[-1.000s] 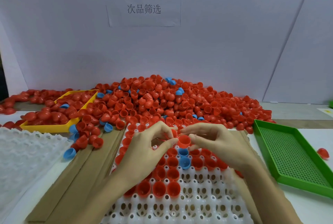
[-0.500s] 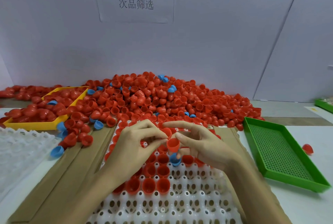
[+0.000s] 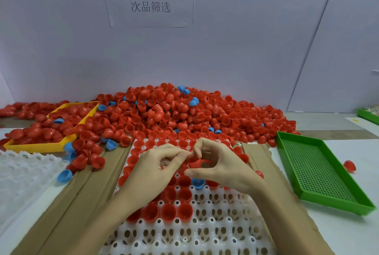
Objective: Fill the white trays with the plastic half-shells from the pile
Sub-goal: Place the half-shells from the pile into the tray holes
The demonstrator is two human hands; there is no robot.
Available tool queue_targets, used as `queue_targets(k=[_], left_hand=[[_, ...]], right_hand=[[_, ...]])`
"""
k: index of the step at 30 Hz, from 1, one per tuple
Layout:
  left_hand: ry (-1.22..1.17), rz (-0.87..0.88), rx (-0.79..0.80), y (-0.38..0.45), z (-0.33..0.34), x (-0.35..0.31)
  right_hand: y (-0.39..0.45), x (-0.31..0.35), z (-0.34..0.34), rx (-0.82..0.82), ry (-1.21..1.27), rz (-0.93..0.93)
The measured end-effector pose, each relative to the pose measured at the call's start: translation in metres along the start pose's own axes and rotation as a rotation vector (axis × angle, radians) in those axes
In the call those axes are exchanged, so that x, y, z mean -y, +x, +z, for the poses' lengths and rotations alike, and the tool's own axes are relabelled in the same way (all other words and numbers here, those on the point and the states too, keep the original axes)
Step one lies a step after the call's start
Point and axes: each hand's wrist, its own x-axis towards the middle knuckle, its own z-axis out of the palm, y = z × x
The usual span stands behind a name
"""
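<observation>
A big pile of red half-shells [image 3: 164, 115] with a few blue ones lies against the back wall. In front of it is the white tray [image 3: 205, 234]. Its far rows hold red half-shells and one blue half-shell [image 3: 198, 183]; its near rows are bare. My left hand [image 3: 155, 170] and my right hand [image 3: 223, 166] meet above the tray's filled part. Between their fingertips is one red half-shell [image 3: 197, 162], held mostly by my right thumb and curled fingers. My hands hide the cells under them.
A yellow tray [image 3: 41, 147] full of red shells sits back left, with loose shells beside it. A second white tray [image 3: 20, 172] lies at the left, a green perforated tray [image 3: 328, 203] at the right, and one stray red shell [image 3: 349, 166] beyond it. Cardboard strips [image 3: 71, 203] flank the tray.
The red half-shell has tipped from upright onto its side and now sits deeper in my right hand. Both hands stay over the same part of the tray. The view shifted slightly.
</observation>
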Motion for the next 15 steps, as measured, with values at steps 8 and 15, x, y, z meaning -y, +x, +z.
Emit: queue_targets(k=[8,15], left_hand=[[-0.202,-0.052,0.233,-0.003,-0.008,-0.010],[0.367,0.185,0.387,-0.019,0.013,-0.005]], right_hand=[[-0.012,0.002,-0.042,-0.133,0.204,0.025],[-0.014,-0.009,-0.063,-0.561,0.483,0.043]])
